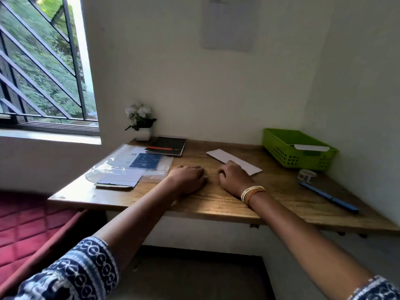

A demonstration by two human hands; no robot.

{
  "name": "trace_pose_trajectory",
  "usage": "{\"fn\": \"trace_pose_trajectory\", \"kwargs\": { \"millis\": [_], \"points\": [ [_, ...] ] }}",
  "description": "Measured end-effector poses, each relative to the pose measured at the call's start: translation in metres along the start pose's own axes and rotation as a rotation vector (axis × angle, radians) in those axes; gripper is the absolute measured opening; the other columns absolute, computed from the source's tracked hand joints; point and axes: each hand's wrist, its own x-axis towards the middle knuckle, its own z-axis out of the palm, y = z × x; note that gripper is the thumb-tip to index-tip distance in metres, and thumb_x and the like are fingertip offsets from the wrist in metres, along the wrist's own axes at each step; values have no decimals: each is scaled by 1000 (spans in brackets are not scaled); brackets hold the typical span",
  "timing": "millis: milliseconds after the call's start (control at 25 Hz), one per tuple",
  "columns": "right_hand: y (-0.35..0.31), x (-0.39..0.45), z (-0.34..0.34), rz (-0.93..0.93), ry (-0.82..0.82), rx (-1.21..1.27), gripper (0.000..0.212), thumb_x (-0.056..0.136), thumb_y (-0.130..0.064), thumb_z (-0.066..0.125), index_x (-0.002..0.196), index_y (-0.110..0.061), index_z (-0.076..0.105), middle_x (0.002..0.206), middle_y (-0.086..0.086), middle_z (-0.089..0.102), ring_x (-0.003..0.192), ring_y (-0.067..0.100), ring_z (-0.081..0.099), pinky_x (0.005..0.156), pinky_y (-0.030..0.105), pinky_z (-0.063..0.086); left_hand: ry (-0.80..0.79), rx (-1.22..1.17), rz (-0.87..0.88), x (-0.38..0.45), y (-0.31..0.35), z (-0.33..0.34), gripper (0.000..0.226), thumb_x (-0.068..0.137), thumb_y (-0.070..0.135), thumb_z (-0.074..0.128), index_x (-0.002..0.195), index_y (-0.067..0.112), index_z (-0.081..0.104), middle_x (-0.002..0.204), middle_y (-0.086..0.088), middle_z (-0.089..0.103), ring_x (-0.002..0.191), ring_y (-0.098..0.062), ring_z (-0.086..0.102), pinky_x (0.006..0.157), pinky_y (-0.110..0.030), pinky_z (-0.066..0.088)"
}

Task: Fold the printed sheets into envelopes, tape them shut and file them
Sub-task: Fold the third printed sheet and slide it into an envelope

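A folded white paper envelope (229, 160) lies flat on the wooden desk (216, 202), just beyond my right hand (234, 177). That hand rests on the desk with loosely curled fingers, its fingertips at the envelope's near edge. My left hand (187, 179) rests palm down on the bare wood beside it, fingers loosely curled, holding nothing. A green plastic basket (287, 158) stands at the back right with one white folded envelope (311, 147) lying across it. A roll of tape (307, 175) sits in front of the basket. Printed sheets in a clear plastic sleeve (129, 167) lie at the left.
A blue pen (329, 198) lies near the right edge. A black notebook (167, 146) with a red pen on it and a small potted white flower (140, 122) stand at the back left. Walls close in behind and to the right; a red cushion lies lower left.
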Motion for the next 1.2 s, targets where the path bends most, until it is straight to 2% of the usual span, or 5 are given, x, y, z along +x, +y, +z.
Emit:
{"fn": "trace_pose_trajectory", "kwargs": {
  "millis": [160, 360, 760, 1000, 1200],
  "points": [
    [-24, -12, 0, -44, 15, 56, 27, 91, -18, 49, 109, -10, 67, 115, 9, 58, 106, 24, 57, 91, 33, 48, 98, 133, 42, -39, -33, -3, 43, 97, 46, 31, 125, 25, 55, 136, 0, 55, 124, -22, 52, 107, -42, 37],
    [-72, -19, 14, -98, 8, 156, 27, 88, -19, 52, 108, -14, 69, 114, 9, 61, 103, 23, 59, 88, 29, 47, 208, 132, 76, -82, -69, -3, 46, 94, 49, 42, 138, 37, 44, 154, 4, 32, 140, -15, 34, 117, -44, 22],
    [-165, -16, 44, -346, 27, 219, 36, 83, -25, 63, 117, -16, 63, 119, 10, 55, 113, 25, 52, 97, 36, 47, 345, -336, -335, -148, -170, -4, 92, 52, 81, 57, 130, 35, 52, 142, 4, 47, 130, -16, 44, 110, -36, 35],
    [-186, -8, 54, -492, 29, 246, 28, 82, -29, 68, 108, -19, 69, 110, 6, 63, 105, 22, 56, 91, 38, 49, 464, -438, -310, -151, -174, 1, 76, 49, 80, 61, 113, 41, 63, 131, 10, 55, 122, -8, 51, 105, -33, 41],
    [-196, -3, 55, -544, 39, 265, 27, 83, -29, 70, 106, -14, 71, 104, 6, 67, 99, 18, 59, 83, 29, 50, 507, -492, -314, -155, -171, -3, 20, 63, 62, 71, 80, 52, 71, 125, 23, 59, 108, -4, 60, 95, -35, 49]
  ]
}}
